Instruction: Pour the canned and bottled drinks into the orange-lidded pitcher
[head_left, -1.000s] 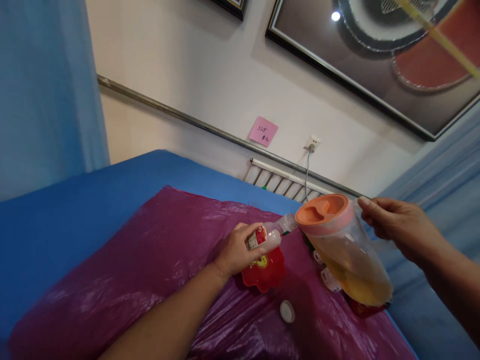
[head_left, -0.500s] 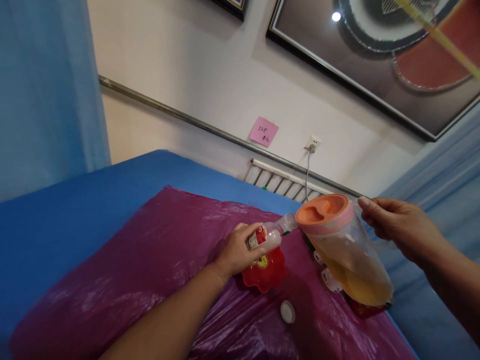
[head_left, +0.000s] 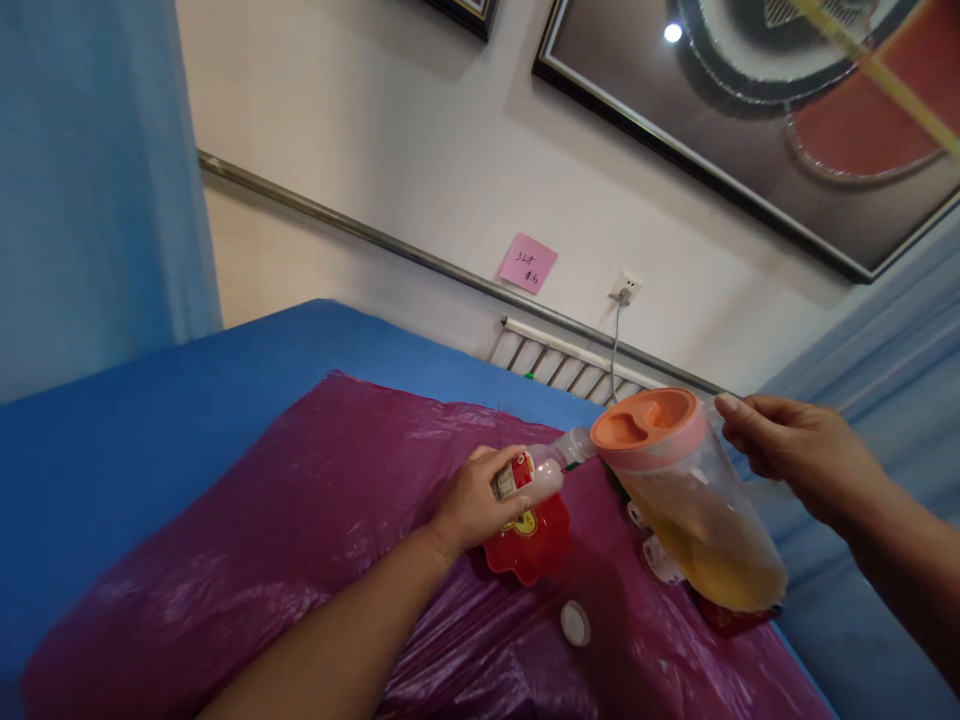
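Observation:
My left hand (head_left: pixel 476 500) is closed around a small clear bottle (head_left: pixel 544 475) with a red and white label, above a red scalloped dish (head_left: pixel 536 540). The bottle is tilted, its neck pointing toward the rim of a pitcher. Gripping the pitcher's handle is my right hand (head_left: pixel 787 440). The clear pitcher (head_left: pixel 705 510) leans to the left, has an orange lid (head_left: pixel 645 420) and holds amber liquid. Whether its spout touches the bottle's neck I cannot tell. A round white cap (head_left: pixel 575 623) lies in front of the dish.
A purple plastic sheet (head_left: pixel 315 520) covers part of the blue surface (head_left: pixel 255 350). White-labelled items (head_left: pixel 661 560) and a red packet (head_left: pixel 731 615) are partly hidden behind the pitcher. A metal rail (head_left: pixel 360 230), radiator (head_left: pixel 555 360) and plugged socket (head_left: pixel 625 288) are along the wall.

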